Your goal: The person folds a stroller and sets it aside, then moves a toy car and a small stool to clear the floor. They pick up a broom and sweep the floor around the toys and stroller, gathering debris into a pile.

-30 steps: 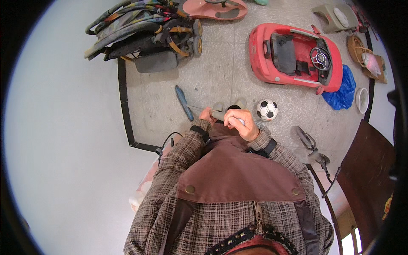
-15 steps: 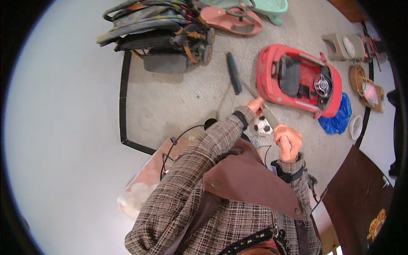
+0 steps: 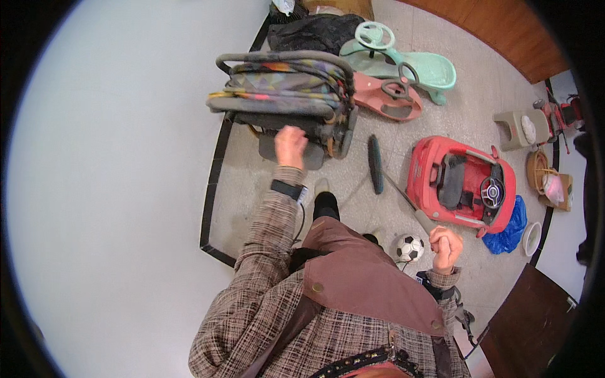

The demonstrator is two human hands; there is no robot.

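Observation:
My right hand (image 3: 446, 247) is closed round the grey grip of a broom (image 3: 398, 190). Its shaft slants up and left to a narrow, dark green bristle head (image 3: 375, 165) on the floor, beside a red ride-on toy car (image 3: 423, 173). On the left my left hand (image 3: 291, 146) is stretched out to the near side of a folded stroller (image 3: 287, 88) with a multicoloured patterned canopy. Its fingers are blurred against the dark frame, so I cannot tell whether they touch or grip it.
Pink (image 3: 384, 101) and mint-green (image 3: 435, 68) ride-on toys stand beyond the stroller. A football (image 3: 410, 248) lies near my feet. At right are a blue plastic bag (image 3: 512, 230), a white bowl (image 3: 532, 239), a wicker basket (image 3: 537, 167) and a beige stool (image 3: 520, 129). A white wall (image 3: 113, 189) runs along the left.
My left hand has let go of the broom shaft and moved left to the stroller. My right hand keeps its hold on the broom. The view has shifted, showing more of the far floor.

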